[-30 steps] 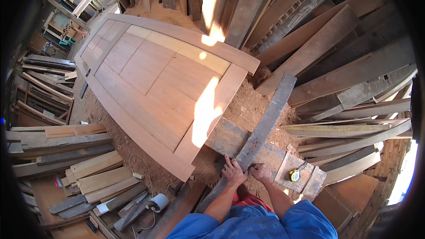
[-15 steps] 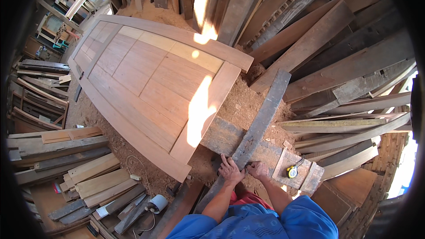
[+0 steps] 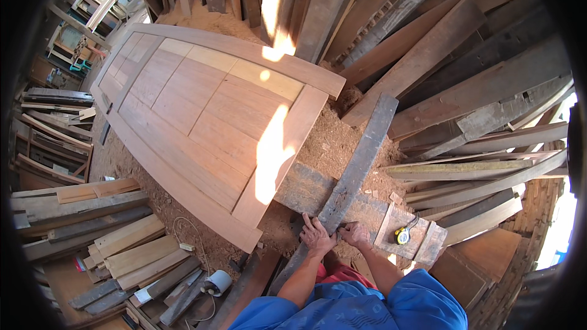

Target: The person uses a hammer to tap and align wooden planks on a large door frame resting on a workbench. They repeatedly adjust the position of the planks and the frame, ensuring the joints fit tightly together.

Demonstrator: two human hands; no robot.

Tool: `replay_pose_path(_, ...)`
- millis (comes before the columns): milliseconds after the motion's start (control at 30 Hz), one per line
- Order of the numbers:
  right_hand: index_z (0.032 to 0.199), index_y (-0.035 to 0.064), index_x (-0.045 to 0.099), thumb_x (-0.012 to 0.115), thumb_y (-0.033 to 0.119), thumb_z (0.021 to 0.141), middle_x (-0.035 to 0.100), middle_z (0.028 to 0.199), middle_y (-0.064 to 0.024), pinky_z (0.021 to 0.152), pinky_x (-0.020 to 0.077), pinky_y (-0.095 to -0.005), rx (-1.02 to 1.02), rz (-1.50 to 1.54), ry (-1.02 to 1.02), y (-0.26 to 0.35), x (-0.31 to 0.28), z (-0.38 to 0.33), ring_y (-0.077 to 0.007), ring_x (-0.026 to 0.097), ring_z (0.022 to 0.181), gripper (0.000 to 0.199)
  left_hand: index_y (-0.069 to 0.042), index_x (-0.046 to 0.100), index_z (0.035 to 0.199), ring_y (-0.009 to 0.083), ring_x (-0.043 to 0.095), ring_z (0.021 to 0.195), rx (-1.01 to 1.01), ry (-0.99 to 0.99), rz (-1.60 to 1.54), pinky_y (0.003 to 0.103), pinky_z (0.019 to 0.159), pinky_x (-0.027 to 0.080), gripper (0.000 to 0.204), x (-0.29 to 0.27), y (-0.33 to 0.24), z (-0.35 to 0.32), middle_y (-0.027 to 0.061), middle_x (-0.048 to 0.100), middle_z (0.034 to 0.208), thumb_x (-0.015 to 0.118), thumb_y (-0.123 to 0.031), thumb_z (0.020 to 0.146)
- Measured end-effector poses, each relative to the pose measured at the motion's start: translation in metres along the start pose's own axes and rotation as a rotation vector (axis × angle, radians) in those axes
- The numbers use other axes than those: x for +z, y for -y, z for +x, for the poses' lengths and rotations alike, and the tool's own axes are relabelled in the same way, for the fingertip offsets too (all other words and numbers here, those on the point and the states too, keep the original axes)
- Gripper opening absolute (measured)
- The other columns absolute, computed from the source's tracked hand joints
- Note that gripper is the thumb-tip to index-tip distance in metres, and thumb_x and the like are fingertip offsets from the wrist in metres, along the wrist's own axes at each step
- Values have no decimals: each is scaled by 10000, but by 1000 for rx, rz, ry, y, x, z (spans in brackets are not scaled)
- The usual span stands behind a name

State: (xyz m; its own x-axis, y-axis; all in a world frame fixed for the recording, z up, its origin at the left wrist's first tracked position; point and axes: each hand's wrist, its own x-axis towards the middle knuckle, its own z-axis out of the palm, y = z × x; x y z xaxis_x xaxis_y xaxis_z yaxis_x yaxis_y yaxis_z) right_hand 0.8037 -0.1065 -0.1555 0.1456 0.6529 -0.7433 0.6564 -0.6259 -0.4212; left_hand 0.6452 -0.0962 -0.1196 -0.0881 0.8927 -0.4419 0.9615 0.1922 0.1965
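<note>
Low centre, two hands: the left hand lies flat, fingers spread, on one long grey weathered plank; the right hand, fingers curled, presses beside it. One yellow tape measure sits right; one large panelled wooden door fills upper left.

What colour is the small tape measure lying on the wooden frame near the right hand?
Yellow with black parts: the small tape measure, seen in the head view.

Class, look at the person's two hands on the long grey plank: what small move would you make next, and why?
Probably slide the grey plank a little along the thick beam beneath it. Both the left hand and the right hand press on its near end, while its far end lies on the sawdust. The tape measure sits untouched beside the right hand, so lining up likely comes before measuring.
</note>
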Motion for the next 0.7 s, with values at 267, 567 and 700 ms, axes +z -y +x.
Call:
replay_pose_path(267,844,159,784,671,446,783,736,846,-152,764,554,-424,29,-8,71,-2,-4,4,-315,716,831,315,5,278,1420,419,451,1236,-10,5,3,543,968,397,1030,0,-4,2,257,102,1603,841,-454,690)
replay_pose_path(567,708,91,741,692,416,783,699,680,-128,657,545,-404,-19,2,-12,-2,0,4,-262,694,666,337,4,280,1407,423,455,1225,10,-34,1,549,959,399,1022,2,-2,2,261,119,1594,844,-448,684)
replay_pose_path(700,710,92,742,691,413,786,700,682,-128,661,546,-405,-21,7,-14,-2,-2,2,-263,694,670,334,3,277,1409,423,457,1222,12,-34,-12,549,956,400,1023,4,-3,2,263,120,1593,844,-447,686)
